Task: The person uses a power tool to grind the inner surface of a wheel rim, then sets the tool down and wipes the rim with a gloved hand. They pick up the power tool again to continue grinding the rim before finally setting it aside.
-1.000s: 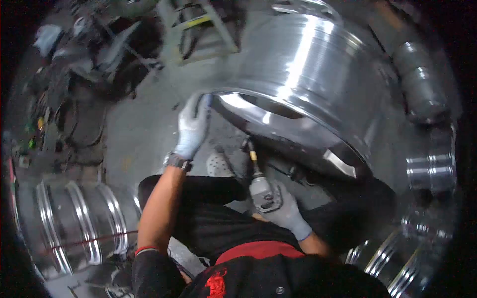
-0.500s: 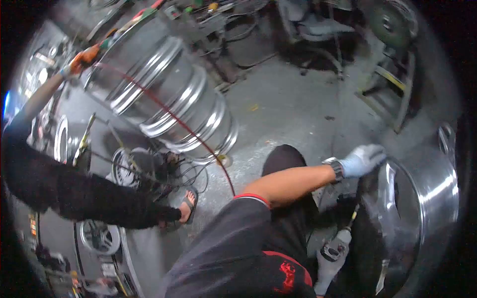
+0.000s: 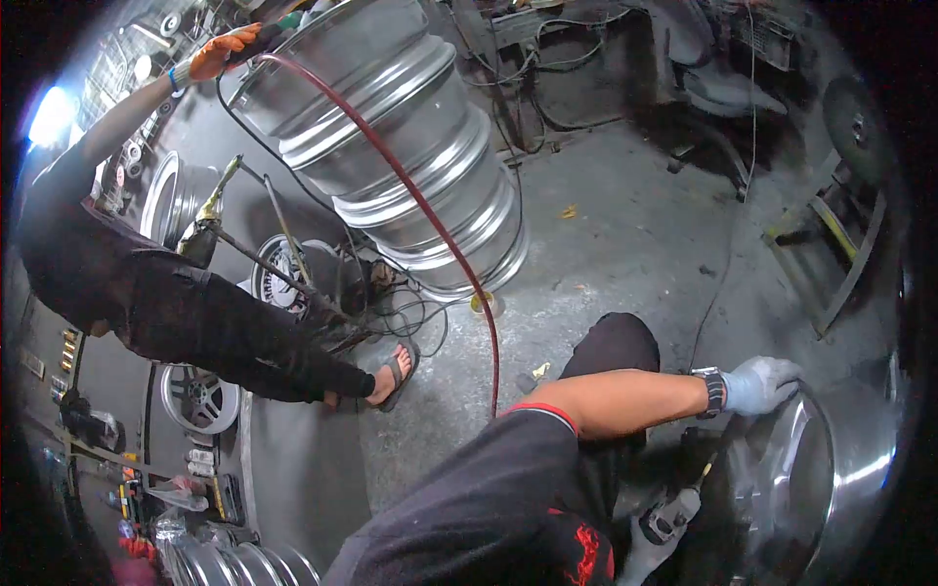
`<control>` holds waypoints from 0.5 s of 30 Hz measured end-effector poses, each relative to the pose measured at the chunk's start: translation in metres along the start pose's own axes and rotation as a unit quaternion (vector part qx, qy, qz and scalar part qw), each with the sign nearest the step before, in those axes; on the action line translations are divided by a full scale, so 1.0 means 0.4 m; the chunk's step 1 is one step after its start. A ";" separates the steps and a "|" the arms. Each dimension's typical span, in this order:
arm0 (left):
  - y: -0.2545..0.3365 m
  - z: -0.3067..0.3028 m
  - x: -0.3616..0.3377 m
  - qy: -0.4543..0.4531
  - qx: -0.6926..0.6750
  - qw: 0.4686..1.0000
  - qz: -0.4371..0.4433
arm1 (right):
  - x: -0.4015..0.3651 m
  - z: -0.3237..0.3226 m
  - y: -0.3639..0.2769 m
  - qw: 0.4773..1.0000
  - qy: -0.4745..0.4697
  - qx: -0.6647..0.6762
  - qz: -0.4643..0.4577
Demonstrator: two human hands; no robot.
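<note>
Silver wheel [image 3: 858,430], lower right — the left hand [image 3: 765,385], in a pale glove, lies on its upper rim, palm down, fingers held close together; whether they clamp the edge, the view cannot tell. A dark watch [image 3: 711,392] circles the wrist just behind the glove. The right hand [image 3: 645,554], gloved as well, wraps its fingers around the body of a grey power tool [image 3: 672,515], below the left wrist and to the left of the wheel. The tool's thin, yellowish tip [image 3: 704,473] points up and toward the wheel's spoked face; dim light hides whether the two touch.

Across the shop, a co-worker [image 3: 107,259] in dark clothes and sandals stands at the left, an orange glove [image 3: 225,53] raised beside the top of a leaning stack of wheels [image 3: 420,146]. Red hose [image 3: 410,186] curves down in front of that stack and drops behind the near dark sleeve [image 3: 469,474]. At the stack's foot, a yellow roll [image 3: 483,303] sits on the grey floor [image 3: 606,234], with black cords [image 3: 415,314] tangled nearby. Another spoked wheel [image 3: 200,397] lies beyond the co-worker's legs — a metal stand [image 3: 831,230] occupies the upper right.
</note>
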State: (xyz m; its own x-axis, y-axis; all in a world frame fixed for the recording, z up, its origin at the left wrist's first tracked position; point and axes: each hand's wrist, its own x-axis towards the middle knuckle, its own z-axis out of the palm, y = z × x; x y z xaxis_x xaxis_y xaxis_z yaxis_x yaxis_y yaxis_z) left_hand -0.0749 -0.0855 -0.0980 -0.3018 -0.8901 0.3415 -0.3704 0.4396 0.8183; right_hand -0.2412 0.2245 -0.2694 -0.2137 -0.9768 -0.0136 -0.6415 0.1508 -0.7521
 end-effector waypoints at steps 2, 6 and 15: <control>-0.007 0.012 0.001 0.007 0.011 1.000 0.000 | 0.012 -0.007 -0.022 1.000 -0.006 -0.003 -0.008; -0.017 0.022 -0.003 0.014 0.018 1.000 0.012 | 0.036 0.006 -0.033 0.994 -0.065 -0.042 0.079; -0.025 0.010 -0.025 -0.017 0.011 1.000 0.006 | 0.045 0.012 -0.009 0.991 -0.062 0.121 -0.010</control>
State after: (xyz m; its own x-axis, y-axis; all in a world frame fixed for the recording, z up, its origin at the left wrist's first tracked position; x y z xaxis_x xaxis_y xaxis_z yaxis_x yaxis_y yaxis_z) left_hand -0.0717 -0.0806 -0.1113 -0.3362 -0.8803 0.3348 -0.3861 0.4530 0.8036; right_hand -0.2393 0.2054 -0.2700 -0.1008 -0.9927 -0.0662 -0.4468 0.1047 -0.8885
